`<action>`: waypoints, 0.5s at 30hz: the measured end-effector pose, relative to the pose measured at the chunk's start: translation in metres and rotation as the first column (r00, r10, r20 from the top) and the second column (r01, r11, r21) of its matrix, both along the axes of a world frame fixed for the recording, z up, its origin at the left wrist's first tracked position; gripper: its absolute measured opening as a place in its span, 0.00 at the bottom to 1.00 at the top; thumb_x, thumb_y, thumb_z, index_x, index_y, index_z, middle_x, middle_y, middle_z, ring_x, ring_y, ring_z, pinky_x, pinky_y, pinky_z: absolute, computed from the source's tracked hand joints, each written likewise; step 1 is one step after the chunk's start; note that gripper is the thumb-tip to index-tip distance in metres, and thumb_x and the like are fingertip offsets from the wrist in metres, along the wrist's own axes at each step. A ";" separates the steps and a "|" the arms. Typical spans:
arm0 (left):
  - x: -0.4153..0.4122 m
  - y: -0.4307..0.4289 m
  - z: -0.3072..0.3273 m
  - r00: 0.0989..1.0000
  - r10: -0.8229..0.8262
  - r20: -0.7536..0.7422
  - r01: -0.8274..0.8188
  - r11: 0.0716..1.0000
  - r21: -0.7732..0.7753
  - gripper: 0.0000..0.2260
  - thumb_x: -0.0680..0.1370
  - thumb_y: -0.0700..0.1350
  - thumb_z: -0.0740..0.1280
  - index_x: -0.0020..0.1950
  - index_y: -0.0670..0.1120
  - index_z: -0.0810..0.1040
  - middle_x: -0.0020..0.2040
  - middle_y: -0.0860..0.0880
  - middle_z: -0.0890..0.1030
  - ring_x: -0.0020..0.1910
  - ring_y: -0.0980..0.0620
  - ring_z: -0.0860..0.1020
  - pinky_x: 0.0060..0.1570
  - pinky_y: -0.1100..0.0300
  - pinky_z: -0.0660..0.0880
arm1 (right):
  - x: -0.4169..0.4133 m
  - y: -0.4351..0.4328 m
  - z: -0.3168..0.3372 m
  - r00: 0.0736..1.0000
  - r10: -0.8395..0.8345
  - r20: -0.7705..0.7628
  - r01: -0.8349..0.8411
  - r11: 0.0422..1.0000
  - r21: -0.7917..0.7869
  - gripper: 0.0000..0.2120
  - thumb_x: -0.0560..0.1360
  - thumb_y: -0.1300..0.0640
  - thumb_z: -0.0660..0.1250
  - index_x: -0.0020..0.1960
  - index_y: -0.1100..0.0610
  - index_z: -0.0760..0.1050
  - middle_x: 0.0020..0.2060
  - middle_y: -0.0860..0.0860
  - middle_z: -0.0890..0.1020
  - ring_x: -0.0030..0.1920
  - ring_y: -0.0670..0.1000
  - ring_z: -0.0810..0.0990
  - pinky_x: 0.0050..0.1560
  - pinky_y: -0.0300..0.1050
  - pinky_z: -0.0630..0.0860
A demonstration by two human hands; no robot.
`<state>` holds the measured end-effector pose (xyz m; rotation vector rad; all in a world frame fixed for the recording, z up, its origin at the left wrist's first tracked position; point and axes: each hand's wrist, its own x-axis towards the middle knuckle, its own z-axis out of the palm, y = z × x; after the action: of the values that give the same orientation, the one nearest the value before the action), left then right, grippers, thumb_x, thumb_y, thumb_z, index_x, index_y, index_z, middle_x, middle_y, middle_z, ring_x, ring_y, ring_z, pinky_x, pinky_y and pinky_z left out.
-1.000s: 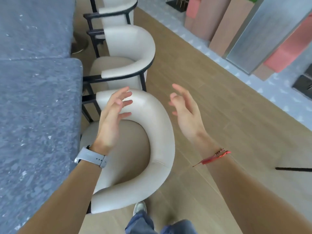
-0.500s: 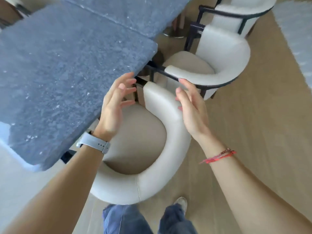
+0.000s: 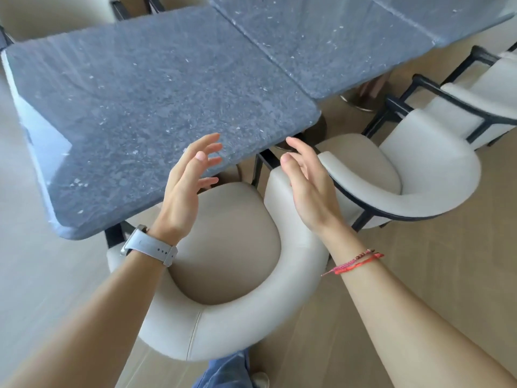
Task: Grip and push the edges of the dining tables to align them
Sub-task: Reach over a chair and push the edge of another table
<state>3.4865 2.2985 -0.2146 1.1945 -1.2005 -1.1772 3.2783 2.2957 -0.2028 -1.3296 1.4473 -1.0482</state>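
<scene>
A dark grey speckled dining table (image 3: 134, 93) fills the upper left, its near edge just ahead of my fingers. A second table (image 3: 330, 43) of the same stone butts against it at the upper right, its near edge set further back. My left hand (image 3: 187, 189), with a grey watch on the wrist, hovers open with its fingertips over the first table's near edge. My right hand (image 3: 307, 186), a red string on its wrist, is open beside that table's near right corner, over a chair. Neither hand touches a table.
A cream armchair (image 3: 232, 317) is tucked under the first table directly below my arms. A second cream chair with a black frame (image 3: 430, 169) stands to the right. Another chair (image 3: 56, 12) shows at the top left. Light wood floor lies all around.
The view has swung left, so both tabletops now fill the upper frame. Both hands have moved forward from over the chair back toward the near table edge, still open.
</scene>
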 end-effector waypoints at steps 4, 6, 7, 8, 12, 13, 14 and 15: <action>0.001 -0.025 -0.008 0.999 0.044 -0.030 -0.043 0.999 0.007 0.22 0.76 0.65 0.58 0.67 0.63 0.77 0.69 0.52 0.79 0.68 0.51 0.78 0.66 0.44 0.76 | -0.002 -0.037 0.002 0.997 0.048 -0.056 -0.048 0.999 0.009 0.26 0.75 0.39 0.61 0.72 0.42 0.71 0.66 0.48 0.78 0.60 0.36 0.76 0.59 0.32 0.69; 0.001 -0.036 -0.009 0.997 0.073 -0.039 -0.073 0.997 0.012 0.21 0.76 0.65 0.58 0.67 0.63 0.77 0.69 0.52 0.79 0.68 0.51 0.78 0.66 0.43 0.75 | -0.003 -0.055 0.001 0.994 0.088 -0.070 -0.087 0.996 0.018 0.26 0.75 0.39 0.61 0.72 0.43 0.70 0.66 0.48 0.77 0.61 0.36 0.76 0.58 0.31 0.68; 0.001 -0.041 -0.009 0.995 0.094 -0.036 -0.094 0.996 0.011 0.22 0.76 0.65 0.58 0.67 0.62 0.77 0.69 0.52 0.79 0.68 0.51 0.78 0.66 0.43 0.75 | -0.002 -0.063 0.000 0.991 0.110 -0.080 -0.109 0.994 0.017 0.26 0.75 0.39 0.61 0.73 0.43 0.70 0.66 0.47 0.77 0.61 0.36 0.76 0.58 0.31 0.68; 0.001 -0.047 -0.009 0.993 0.114 -0.032 -0.114 0.993 0.014 0.22 0.76 0.65 0.58 0.67 0.62 0.77 0.69 0.52 0.79 0.68 0.51 0.78 0.66 0.43 0.75 | -0.002 -0.071 -0.002 0.987 0.131 -0.091 -0.130 0.991 0.015 0.26 0.76 0.39 0.61 0.73 0.43 0.70 0.66 0.47 0.77 0.62 0.37 0.76 0.59 0.31 0.68; -0.004 -0.064 -0.013 0.980 0.200 -0.007 -0.200 0.980 0.016 0.21 0.76 0.64 0.58 0.66 0.62 0.77 0.68 0.53 0.80 0.68 0.51 0.78 0.67 0.42 0.74 | -0.005 -0.109 -0.014 0.973 0.208 -0.104 -0.207 0.978 0.020 0.26 0.76 0.40 0.62 0.73 0.44 0.70 0.67 0.49 0.77 0.63 0.42 0.77 0.62 0.37 0.69; -0.006 -0.067 -0.016 0.973 0.229 0.004 -0.229 0.973 0.018 0.21 0.76 0.64 0.58 0.66 0.62 0.77 0.68 0.53 0.80 0.68 0.51 0.78 0.67 0.42 0.74 | -0.006 -0.118 -0.017 0.968 0.230 -0.101 -0.229 0.973 0.024 0.26 0.76 0.40 0.62 0.73 0.44 0.71 0.67 0.49 0.77 0.63 0.43 0.77 0.62 0.36 0.69; -0.007 -0.068 -0.018 0.965 0.262 0.019 -0.262 0.965 0.025 0.21 0.76 0.64 0.58 0.67 0.62 0.77 0.68 0.53 0.80 0.68 0.51 0.78 0.67 0.42 0.74 | -0.007 -0.127 -0.020 0.961 0.256 -0.103 -0.255 0.967 0.028 0.26 0.76 0.40 0.62 0.73 0.45 0.71 0.67 0.49 0.77 0.63 0.44 0.77 0.61 0.35 0.68; -0.007 -0.068 -0.020 0.956 0.292 0.035 -0.294 0.955 0.032 0.22 0.76 0.65 0.58 0.67 0.62 0.77 0.68 0.53 0.80 0.68 0.51 0.78 0.67 0.43 0.74 | -0.007 -0.134 -0.024 0.953 0.283 -0.106 -0.282 0.959 0.029 0.26 0.76 0.40 0.62 0.73 0.45 0.71 0.67 0.50 0.77 0.63 0.44 0.77 0.60 0.34 0.68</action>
<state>3.4790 2.2307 -0.2345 1.3698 -0.9850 -0.9647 3.2708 2.1618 -0.2266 -1.5518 1.2915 -0.7872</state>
